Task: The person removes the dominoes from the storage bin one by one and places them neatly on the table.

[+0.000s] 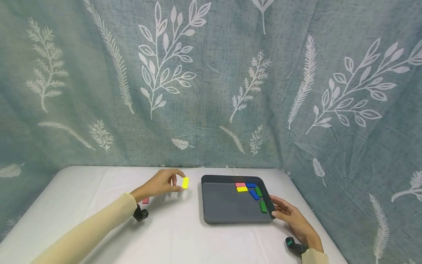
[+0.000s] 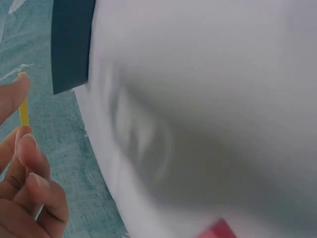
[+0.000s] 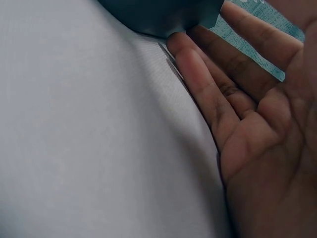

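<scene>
Yellow tile [image 1: 185, 183]: pinched between thumb and fingertip of the left hand [image 1: 159, 185]. Hangs above the white table [image 1: 184, 238], to the left of the dark grey tray [image 1: 221, 203] and apart from it. Shows edge-on in the left wrist view, with other fingers bent below the pinch. Touches the tray's right wall with the right hand [image 1: 291, 216], close to the near corner, fingers extended and slightly parted. Cannot tell whether the thumb hooks over the rim. Inside the tray, toward the right: pink tile [image 1: 240, 185] by the far wall, second yellow tile [image 1: 242, 189] right against its near side, upper blue tile [image 1: 251, 185] beside the pink, lower blue tile [image 1: 254, 194] lying slantwise, upper green tile [image 1: 258, 191] just right of that, lower green tile [image 1: 263, 206] nearer the right hand. On the table, partly hidden behind the left wrist: another pink tile [image 1: 145, 201]. On the arms: cream sleeves [image 1: 95, 227], with a black device [image 1: 140, 213] at the left wrist and a similar dark device [image 1: 295, 246] at the right. Behind everything: grey-green curtain [image 1: 204, 91] with white leaf prints
</scene>
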A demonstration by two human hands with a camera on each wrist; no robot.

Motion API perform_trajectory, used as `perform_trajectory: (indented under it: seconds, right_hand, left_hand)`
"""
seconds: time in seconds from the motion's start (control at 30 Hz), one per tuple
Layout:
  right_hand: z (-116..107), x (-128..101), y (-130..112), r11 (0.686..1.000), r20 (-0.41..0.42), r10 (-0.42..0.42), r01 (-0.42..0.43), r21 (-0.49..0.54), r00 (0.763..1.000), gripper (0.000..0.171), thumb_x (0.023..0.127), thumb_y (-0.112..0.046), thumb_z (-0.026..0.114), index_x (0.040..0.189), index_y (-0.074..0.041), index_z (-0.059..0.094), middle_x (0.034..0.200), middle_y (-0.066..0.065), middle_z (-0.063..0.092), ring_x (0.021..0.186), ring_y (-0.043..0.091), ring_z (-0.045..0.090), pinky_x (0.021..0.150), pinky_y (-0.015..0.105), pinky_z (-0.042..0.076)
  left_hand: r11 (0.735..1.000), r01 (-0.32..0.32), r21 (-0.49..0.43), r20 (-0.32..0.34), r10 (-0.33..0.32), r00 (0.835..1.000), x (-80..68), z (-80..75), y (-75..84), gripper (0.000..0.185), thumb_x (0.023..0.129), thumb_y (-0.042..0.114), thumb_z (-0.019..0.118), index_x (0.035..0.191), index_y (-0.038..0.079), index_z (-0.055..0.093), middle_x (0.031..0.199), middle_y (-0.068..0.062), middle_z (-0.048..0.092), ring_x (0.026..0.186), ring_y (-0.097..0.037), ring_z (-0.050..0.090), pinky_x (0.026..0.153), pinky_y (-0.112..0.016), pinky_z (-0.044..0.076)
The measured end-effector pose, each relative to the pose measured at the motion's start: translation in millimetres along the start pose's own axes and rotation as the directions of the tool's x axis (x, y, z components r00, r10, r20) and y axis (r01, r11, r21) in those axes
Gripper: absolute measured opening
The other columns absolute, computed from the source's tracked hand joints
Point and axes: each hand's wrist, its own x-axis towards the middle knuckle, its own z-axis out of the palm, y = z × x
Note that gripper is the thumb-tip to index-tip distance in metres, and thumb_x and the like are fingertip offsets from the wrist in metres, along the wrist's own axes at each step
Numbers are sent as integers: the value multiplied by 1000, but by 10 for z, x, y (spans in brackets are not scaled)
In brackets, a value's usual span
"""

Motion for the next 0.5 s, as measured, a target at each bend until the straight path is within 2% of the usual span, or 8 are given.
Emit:
perform_trajectory:
  seconds: [0.23, 0.37, 0.5]
  right_hand:
    - [1, 1, 6, 1000, 8, -5, 5, 7, 1000, 66, 97, -16, 73, 156, -15, 44, 154, 12, 47, 126, 21, 58, 99, 29, 49]
    - [-3, 2, 10, 1000, 7, -6, 6, 3, 1000, 67, 97, -17, 73, 157, -15, 43, 155, 12, 46, 126, 20, 58, 99, 29, 48]
    - [-8, 11, 12, 1000, 0, 0, 0, -1, 1000, 67, 97, -19, 74, 157, -15, 43, 156, 11, 46, 127, 20, 56, 100, 28, 47]
  left_hand:
    - [999, 33, 18, 7, -34, 999, -149, -37, -121, 46, 89, 28, 84, 128, 11, 67, 79, 6, 60, 65, -12, 53, 60, -28, 45]
    - [997, 66, 28, 4, -66, 998, -218, -50, -173, 45, 88, 30, 84, 126, 13, 68, 78, 7, 59, 62, -10, 51, 59, -27, 44]
    - [997, 71, 35, 10, -72, 997, -283, -69, -215, 45, 89, 29, 83, 127, 10, 68, 78, 6, 59, 59, -8, 48, 60, -26, 43]
